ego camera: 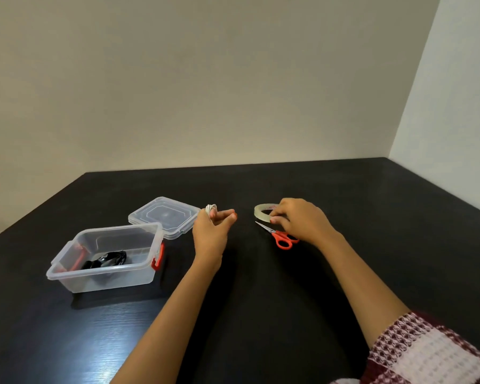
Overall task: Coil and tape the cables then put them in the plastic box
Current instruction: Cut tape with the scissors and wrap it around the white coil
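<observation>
Left hand [211,231] pinching white cable coil [210,208]; right hand [299,220] gripping tape roll [262,212].
Scissors [280,236] beside the roll; black cable [106,260] in open box [106,275].

Dark, black-brown worktop [261,286] against pale walls. Resting on it: clear plastic box [67,275] with red latches at left, its clear lid [164,217] just behind, orange-handled scissors [277,236] right of centre, tape roll [262,212] close beyond them.

Soft, even indoor light; the dark table [288,314] carries a bluish sheen at lower left. The plastic box [106,259] casts a faint shadow. Wide-angle distortion bends the edges; detail is slightly soft.
</observation>
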